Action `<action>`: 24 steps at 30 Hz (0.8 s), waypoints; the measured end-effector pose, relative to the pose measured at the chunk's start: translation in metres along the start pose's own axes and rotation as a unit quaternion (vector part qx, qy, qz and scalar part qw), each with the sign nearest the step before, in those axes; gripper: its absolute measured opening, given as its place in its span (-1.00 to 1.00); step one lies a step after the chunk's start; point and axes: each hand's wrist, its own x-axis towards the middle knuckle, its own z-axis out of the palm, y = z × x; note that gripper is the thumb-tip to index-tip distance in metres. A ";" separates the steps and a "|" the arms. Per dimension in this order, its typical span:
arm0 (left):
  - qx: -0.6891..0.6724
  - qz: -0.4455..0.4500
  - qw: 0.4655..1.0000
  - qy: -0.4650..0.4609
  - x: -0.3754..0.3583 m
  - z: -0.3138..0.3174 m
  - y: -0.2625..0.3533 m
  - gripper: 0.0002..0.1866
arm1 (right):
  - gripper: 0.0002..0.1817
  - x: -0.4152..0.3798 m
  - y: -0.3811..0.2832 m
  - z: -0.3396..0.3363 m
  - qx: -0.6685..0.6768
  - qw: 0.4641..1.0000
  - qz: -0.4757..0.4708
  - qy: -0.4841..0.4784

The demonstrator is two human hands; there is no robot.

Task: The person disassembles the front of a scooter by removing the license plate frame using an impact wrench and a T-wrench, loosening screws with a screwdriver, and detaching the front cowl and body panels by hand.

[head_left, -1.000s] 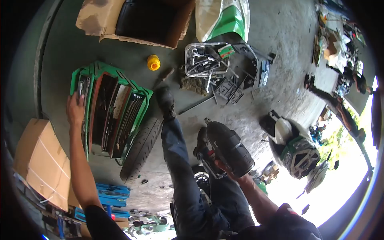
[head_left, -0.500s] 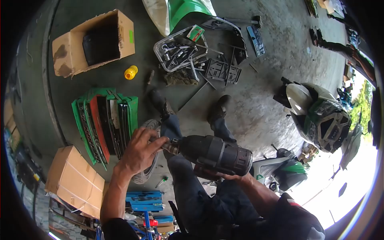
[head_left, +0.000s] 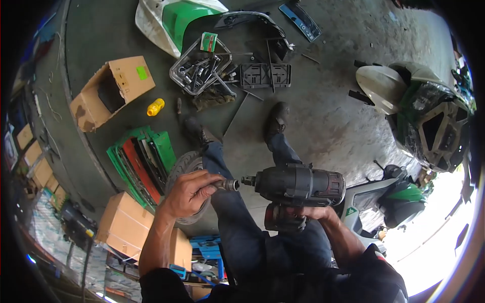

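My right hand (head_left: 314, 212) is wrapped round the handle of a black cordless impact wrench (head_left: 298, 183), held level above my lap. Its bare square drive points left. Facing that drive across a small gap is a metal socket (head_left: 231, 185), pinched between the thumb and fingers of my left hand (head_left: 193, 193). Part of the socket is hidden by those fingers. Behind my left hand lies a tyre (head_left: 188, 164) on the floor.
A metal tray (head_left: 177, 76) of sockets and wrenches lies ahead, beside a black plastic rack (head_left: 252, 76). On the left are a yellow bottle (head_left: 156, 107), cardboard box (head_left: 134, 76) and green tool case (head_left: 164, 149). Scooter parts (head_left: 429, 121) stand at right.
The socket has come off the wrench's drive, leaving a gap between them. The wrench has shifted right in view and sits more level. The camera view has also turned.
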 end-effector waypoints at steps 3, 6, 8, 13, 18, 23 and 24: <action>0.020 0.040 0.999 0.011 0.013 0.009 0.018 -0.68 | -0.54 -0.010 0.006 -0.013 -0.123 0.990 -0.069 -0.020; 0.007 -0.006 0.998 -0.056 0.012 0.007 0.032 -0.67 | -0.54 -0.019 0.024 -0.024 0.063 0.998 -0.023 0.001; -0.056 -0.041 0.991 -0.115 0.010 0.005 0.034 -0.66 | -0.51 -0.022 0.017 -0.037 -0.204 0.970 -0.049 -0.119; -0.195 -0.136 0.929 -0.284 0.009 0.005 0.016 -0.66 | -0.60 -0.027 0.118 -0.034 -0.309 0.713 -0.591 0.218; 0.109 0.035 0.991 -0.074 0.036 0.010 0.037 -0.68 | -0.56 -0.013 0.043 -0.029 -0.179 0.972 -0.149 -0.018; 0.152 0.105 0.982 -0.037 0.077 -0.014 0.006 -0.60 | -0.53 0.040 0.045 -0.016 0.106 0.990 0.065 -0.069; 0.110 0.105 0.986 -0.073 0.093 -0.024 -0.008 -0.61 | -0.53 0.057 0.053 -0.018 0.256 0.958 0.076 -0.107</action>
